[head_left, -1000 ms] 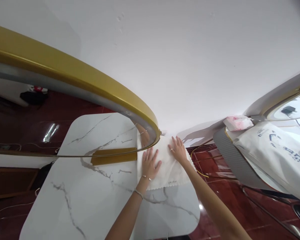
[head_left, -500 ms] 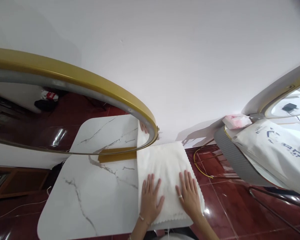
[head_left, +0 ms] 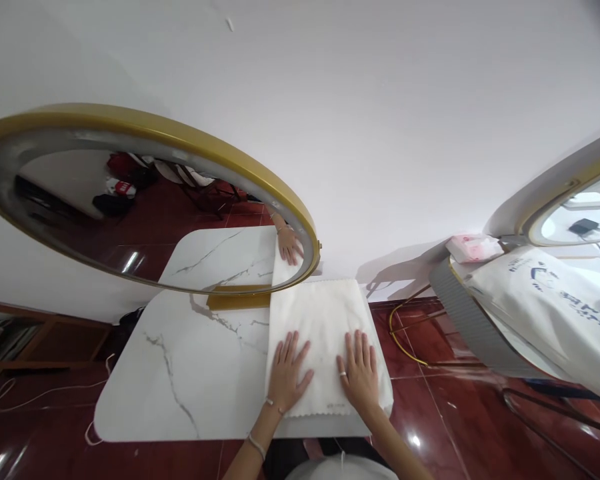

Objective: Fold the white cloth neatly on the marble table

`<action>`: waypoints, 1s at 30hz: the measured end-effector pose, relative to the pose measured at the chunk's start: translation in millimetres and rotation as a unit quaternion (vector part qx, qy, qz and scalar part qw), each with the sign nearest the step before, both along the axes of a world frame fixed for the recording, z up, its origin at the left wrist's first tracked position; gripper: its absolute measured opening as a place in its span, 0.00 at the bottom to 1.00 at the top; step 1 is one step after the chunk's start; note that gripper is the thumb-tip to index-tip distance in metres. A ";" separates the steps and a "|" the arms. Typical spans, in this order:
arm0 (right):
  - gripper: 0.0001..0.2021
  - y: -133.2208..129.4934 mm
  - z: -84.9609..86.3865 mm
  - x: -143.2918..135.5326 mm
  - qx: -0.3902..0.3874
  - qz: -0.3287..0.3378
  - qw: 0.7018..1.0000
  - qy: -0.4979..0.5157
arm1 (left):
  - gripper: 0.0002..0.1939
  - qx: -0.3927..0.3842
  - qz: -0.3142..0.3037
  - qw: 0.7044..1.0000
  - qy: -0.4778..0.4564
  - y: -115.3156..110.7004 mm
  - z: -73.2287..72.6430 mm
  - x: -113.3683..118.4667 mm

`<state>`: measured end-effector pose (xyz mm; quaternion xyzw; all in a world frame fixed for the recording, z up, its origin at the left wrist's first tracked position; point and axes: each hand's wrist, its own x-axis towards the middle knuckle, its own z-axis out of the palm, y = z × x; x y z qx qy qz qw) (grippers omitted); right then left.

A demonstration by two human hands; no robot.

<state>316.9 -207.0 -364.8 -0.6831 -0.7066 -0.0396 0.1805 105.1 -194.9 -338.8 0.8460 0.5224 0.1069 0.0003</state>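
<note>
A white cloth (head_left: 325, 310) with scalloped edges lies spread over the right end of the marble-patterned table (head_left: 180, 373). Small dark print shows near its front edge. My left hand (head_left: 287, 377) rests flat on the cloth's left part, fingers spread. On the right part lies my right hand (head_left: 361, 373), palm down and fingers extended, a ring on one finger. Neither hand grips anything. Faint wrinkles run in the cloth beyond my fingers.
A gold-framed oval mirror (head_left: 300, 207) stands over the table's back left and reflects a hand. To the right, another table (head_left: 465, 320) carries a tissue pack (head_left: 475, 247) and a white printed bag (head_left: 555, 293). Cables (head_left: 45, 393) lie on the red floor at left.
The view has shifted, so more of the mirror and the table's front edge shows. Both hands stay flat on the cloth, sitting slightly closer to its front edge.
</note>
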 end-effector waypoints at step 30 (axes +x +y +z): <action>0.33 -37.2 16.7 -133.6 -0.065 0.167 0.983 -0.028 | 0.31 0.039 0.188 0.974 -0.117 88.5 -15.7 -152.1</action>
